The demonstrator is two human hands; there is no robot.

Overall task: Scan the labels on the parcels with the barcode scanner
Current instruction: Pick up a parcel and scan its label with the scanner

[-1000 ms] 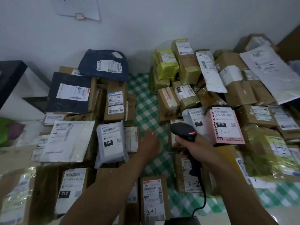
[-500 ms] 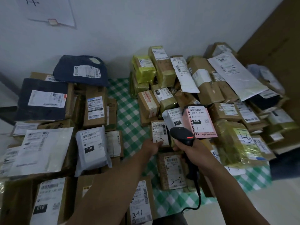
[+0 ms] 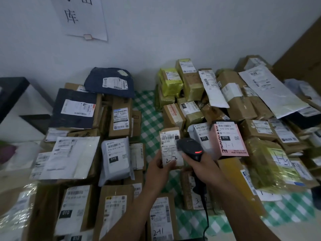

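My left hand [image 3: 159, 168] grips the lower end of a small brown parcel [image 3: 169, 145] and holds it raised, its white label facing me with "2-3" handwritten at the bottom. My right hand [image 3: 202, 168] grips the black barcode scanner [image 3: 190, 147] by its handle. The scanner head sits right beside the parcel's label, a red light glowing on it, and its cable [image 3: 206, 216] hangs down toward me. Under my hands a brown box marked "3-2" [image 3: 195, 193] lies on the green checked cloth [image 3: 151, 119].
Labelled parcels are heaped left and right of a strip of cloth: a pink box [image 3: 227, 140] and yellow-wrapped packets [image 3: 172, 82] on the right, grey and navy bags [image 3: 115, 159] on the left. A box marked "2-11" [image 3: 160, 218] lies near me. A paper sign [image 3: 81, 16] hangs on the wall.
My left hand reached forward, took hold of the small "2-3" parcel and lifted it. The scanner moved up beside its label. The view tilted upward.
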